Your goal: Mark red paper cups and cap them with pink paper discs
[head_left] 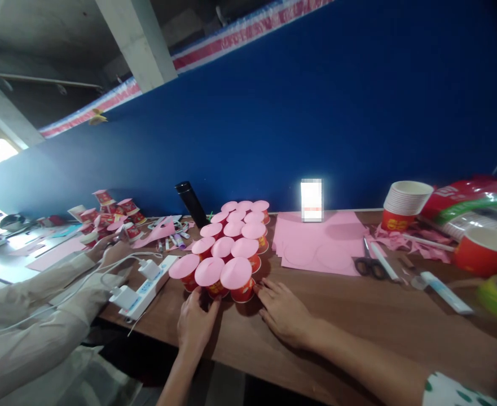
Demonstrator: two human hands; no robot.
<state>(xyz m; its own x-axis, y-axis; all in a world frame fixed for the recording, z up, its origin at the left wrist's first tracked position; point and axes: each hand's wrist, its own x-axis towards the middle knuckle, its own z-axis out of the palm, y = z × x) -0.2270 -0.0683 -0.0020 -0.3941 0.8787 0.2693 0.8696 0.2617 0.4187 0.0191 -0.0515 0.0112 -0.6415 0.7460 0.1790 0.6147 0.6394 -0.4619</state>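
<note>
Several red paper cups capped with pink paper discs (228, 248) stand in rows on the wooden table (350, 321). My left hand (196, 322) rests at the near row, fingers curled against the front cups. To the right of that row my right hand (282, 313) lies flat on the table, fingers stretched out, its tips touching the nearest cup (238, 281). It holds nothing.
Pink paper sheets (321, 243), scissors (369, 265), a pen, a glue tube (445, 292) and a stack of paper cups (404, 206) lie to the right. A black flask (191, 204), a white power strip (144, 288) and another person's sleeved arms (53, 304) are on the left.
</note>
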